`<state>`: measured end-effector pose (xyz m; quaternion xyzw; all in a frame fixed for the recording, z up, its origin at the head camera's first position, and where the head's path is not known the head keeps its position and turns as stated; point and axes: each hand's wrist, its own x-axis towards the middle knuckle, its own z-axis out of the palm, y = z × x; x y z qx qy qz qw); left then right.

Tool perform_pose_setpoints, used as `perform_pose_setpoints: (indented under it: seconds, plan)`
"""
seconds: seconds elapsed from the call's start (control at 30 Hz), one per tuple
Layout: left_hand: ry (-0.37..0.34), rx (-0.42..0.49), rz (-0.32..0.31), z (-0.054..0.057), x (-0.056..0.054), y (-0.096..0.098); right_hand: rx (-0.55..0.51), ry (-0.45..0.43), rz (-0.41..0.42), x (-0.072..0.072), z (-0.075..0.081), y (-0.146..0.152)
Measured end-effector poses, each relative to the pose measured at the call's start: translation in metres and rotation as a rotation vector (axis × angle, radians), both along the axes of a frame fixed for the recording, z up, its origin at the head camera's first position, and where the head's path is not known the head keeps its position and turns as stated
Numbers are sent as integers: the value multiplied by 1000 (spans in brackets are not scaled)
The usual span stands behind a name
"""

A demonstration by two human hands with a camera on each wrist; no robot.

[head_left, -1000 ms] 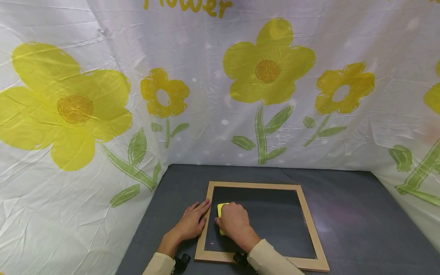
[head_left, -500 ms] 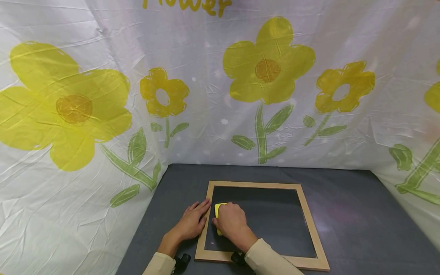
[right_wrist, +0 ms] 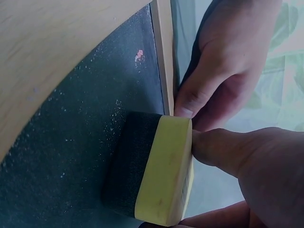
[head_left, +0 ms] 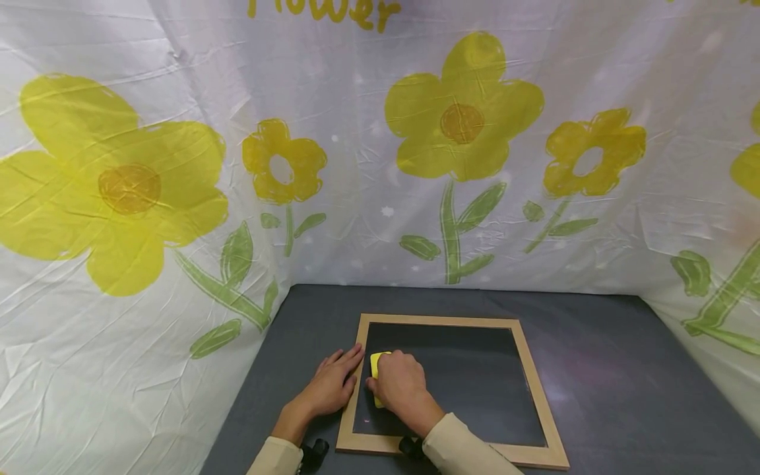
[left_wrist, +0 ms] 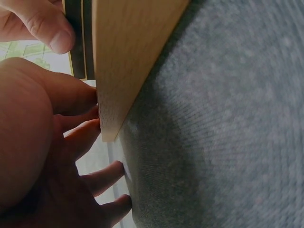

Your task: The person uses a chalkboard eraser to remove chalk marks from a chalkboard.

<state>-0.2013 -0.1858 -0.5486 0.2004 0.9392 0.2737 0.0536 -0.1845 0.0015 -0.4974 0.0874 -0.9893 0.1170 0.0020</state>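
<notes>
A small blackboard (head_left: 469, 379) in a light wooden frame (head_left: 439, 320) lies flat on the dark cloth. My right hand (head_left: 402, 386) grips a blackboard eraser (right_wrist: 164, 171), yellow-backed with a thick black felt. That felt faces the board near its left side. My left hand (head_left: 329, 388) rests at the frame's left edge, fingers extended; in the left wrist view its fingertips touch the wood and the cloth beside it. A small pink chalk mark (right_wrist: 139, 57) shows at the board's near left corner, and pale chalk specks dot the surface around the eraser.
Dark grey cloth (head_left: 605, 382) covers the table around the board. A white curtain (head_left: 356, 231) printed with yellow flowers hangs behind and along the sides. Black wrist straps (head_left: 315, 454) sit below the beige sleeves (head_left: 469, 448).
Over the first half second the right hand slid the eraser slightly left, toward the frame's left edge; since then it has barely moved. The left hand has stayed in place.
</notes>
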Motion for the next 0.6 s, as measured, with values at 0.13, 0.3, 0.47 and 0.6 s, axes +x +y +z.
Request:
perform_pose_setpoints:
  seconds: [0.13, 0.3, 0.47, 0.6]
  plan:
    - [-7, -1, 4, 1, 0, 0, -10, -16, -22, -1, 0, 1]
    - [0, -2, 4, 1, 0, 0, -6, -23, -31, -3, 0, 1]
    - [-2, -7, 5, 0, 0, 0, -11, -26, -36, -3, 0, 2]
    - [2, -9, 0, 0, 1, 0, -8, -26, -38, -4, -1, 3]
